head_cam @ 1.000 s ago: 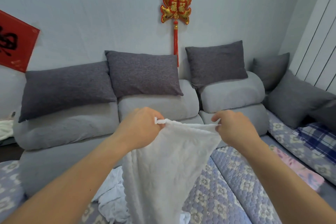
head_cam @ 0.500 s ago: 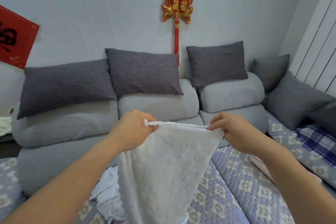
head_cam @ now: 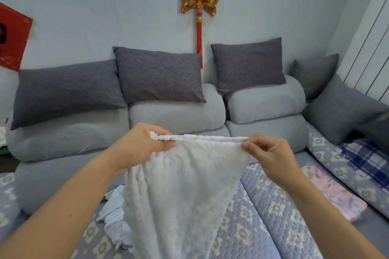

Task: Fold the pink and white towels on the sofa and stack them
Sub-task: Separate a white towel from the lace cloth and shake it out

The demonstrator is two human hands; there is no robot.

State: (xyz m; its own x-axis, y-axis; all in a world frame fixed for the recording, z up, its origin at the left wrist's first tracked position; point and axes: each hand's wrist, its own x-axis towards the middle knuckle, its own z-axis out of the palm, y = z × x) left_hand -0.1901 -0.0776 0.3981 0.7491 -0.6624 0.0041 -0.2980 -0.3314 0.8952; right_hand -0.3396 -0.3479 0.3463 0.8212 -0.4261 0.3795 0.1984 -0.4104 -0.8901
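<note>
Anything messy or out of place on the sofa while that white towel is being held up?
Yes. A crumpled white cloth lies bunched on the quilted seat cover, below the left hand. The white towel hangs unevenly, narrowing downward, from the left hand and right hand.

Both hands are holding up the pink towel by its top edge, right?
Not quite. The towel held up is white, not pink: the head view shows the left hand and right hand each pinching the top edge of the white towel. A pink cloth lies flat on the sofa seat to the right, untouched.
</note>
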